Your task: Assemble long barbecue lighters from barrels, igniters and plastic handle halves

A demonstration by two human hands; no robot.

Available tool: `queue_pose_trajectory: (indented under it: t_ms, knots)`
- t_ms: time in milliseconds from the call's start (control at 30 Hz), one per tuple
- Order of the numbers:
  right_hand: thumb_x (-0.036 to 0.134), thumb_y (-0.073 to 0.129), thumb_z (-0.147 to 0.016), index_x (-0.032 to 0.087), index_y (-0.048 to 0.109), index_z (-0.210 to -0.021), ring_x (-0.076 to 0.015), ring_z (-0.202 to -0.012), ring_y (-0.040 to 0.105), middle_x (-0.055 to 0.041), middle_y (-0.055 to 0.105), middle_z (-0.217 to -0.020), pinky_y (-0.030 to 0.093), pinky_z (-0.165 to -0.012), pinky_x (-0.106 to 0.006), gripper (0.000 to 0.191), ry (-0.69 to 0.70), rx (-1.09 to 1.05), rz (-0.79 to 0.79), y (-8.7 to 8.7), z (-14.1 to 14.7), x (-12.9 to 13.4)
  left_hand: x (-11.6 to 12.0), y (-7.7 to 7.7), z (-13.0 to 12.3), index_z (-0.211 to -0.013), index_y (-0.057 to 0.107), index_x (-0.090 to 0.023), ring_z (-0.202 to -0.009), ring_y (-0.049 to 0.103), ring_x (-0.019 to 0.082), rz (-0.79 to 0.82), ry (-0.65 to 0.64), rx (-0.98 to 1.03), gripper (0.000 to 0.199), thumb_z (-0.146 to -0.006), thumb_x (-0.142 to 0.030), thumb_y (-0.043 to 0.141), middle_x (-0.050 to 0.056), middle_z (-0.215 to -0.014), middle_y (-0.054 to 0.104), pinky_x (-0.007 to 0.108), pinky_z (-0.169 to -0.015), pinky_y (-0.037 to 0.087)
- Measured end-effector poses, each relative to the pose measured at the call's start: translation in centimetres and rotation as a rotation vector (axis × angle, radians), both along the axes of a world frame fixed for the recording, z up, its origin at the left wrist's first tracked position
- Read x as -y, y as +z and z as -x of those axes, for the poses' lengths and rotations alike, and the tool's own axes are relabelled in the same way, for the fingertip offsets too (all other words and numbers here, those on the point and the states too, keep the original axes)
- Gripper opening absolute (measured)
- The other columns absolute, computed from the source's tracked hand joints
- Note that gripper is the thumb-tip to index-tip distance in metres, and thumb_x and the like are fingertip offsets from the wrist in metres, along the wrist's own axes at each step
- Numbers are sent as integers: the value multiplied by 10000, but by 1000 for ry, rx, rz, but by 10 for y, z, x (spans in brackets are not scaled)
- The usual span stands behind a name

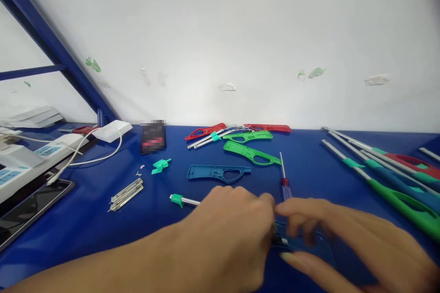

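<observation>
My left hand [233, 233] is closed at the bottom centre, around a metal rod [190, 202] that sticks out to the left with a teal clip [177, 200] near its end. From its right side shows a blue plastic handle piece [309, 247], with a small dark and white part at its near end. My right hand [305, 229] is beside it, fingers curved and apart over the blue piece, slightly blurred. Just behind the hands lies a screwdriver [286, 185]. Another blue handle half [218, 173] lies flat beyond my left hand.
Green [252, 152] and red [206, 131] handle halves lie toward the wall. Handled rods [395, 192] are at the right. At the left are metal tubes [126, 195], teal clips [160, 165], a phone [30, 210] and a power strip [41, 153].
</observation>
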State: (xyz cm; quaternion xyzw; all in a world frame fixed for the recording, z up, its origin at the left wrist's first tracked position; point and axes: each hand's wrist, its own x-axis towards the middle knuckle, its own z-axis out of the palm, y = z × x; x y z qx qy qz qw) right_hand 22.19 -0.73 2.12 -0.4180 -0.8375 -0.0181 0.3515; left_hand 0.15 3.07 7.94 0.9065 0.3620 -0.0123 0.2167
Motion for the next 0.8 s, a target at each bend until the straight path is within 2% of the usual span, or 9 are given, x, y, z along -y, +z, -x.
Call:
queue_pose_trajectory:
  t_ms: [33,167,233,367,433,500,600,667,800]
  knots:
    - [455,528,-1117,320,604,-1123,-122,-694,729,82,735,-865,586,-647,-157,155,92,-34,51,6,5,-3,1,-2,-7,-827,592,-213,-625,649,199,9,-6,13,147,-815,-77,645,-4,-790,726,300,-517,330]
    - [378,607,-1102,329,623,-1023,-65,-642,676,123,696,-816,533,-637,-83,95,109,-140,253,16,11,-9,-2,-7,-17,-851,570,-209,-744,722,237,0,80,79,99,-907,-129,584,16,-855,753,316,-598,424]
    - [373,641,-1082,337,633,-1039,-63,-664,681,124,697,-836,540,-676,-77,57,88,-175,249,13,12,-8,-1,-9,-16,-848,554,-211,-712,704,221,1,112,105,94,-912,-145,570,8,-837,740,313,-594,425]
    - [282,638,-1068,335,620,-1070,-54,-739,712,128,715,-895,549,-749,-69,56,120,-186,242,3,16,0,3,-18,-11,-767,514,-210,-617,642,182,24,135,216,189,-751,-68,638,-32,-722,678,287,-531,351]
    - [277,635,-1070,350,626,-1101,-53,-757,718,130,731,-935,556,-781,-73,80,150,-216,228,1,14,2,4,-23,-8,-732,490,-206,-577,602,161,-8,148,278,198,-774,-76,634,-38,-681,645,284,-505,305]
    - [350,660,-1063,393,647,-1205,-69,-763,716,116,733,-960,576,-807,-94,150,89,-291,221,0,3,1,1,-26,-3,-734,503,-202,-553,552,138,-75,174,351,186,-871,-111,591,-35,-676,622,282,-507,303]
    - [543,676,-1030,442,633,-1416,-101,-754,703,68,701,-908,598,-760,-114,401,-146,-399,293,-2,-21,-7,-9,-28,8,-847,605,-205,-569,526,112,-175,232,468,150,-982,-170,550,-46,-699,615,262,-545,362]
    - [597,700,-995,418,707,-1348,-107,-672,658,43,668,-840,576,-639,-105,396,-222,-418,439,-7,-35,-13,-14,-30,16,-921,653,-227,-589,555,92,-175,298,561,120,-1015,-218,579,-65,-714,631,230,-548,393]
    - [655,709,-960,372,742,-1287,-146,-669,648,16,660,-797,592,-629,-155,433,-223,-482,760,-23,-48,-18,-13,-36,24,-930,636,-248,-500,485,54,-33,378,652,130,-1046,-270,583,-97,-675,600,196,-454,349]
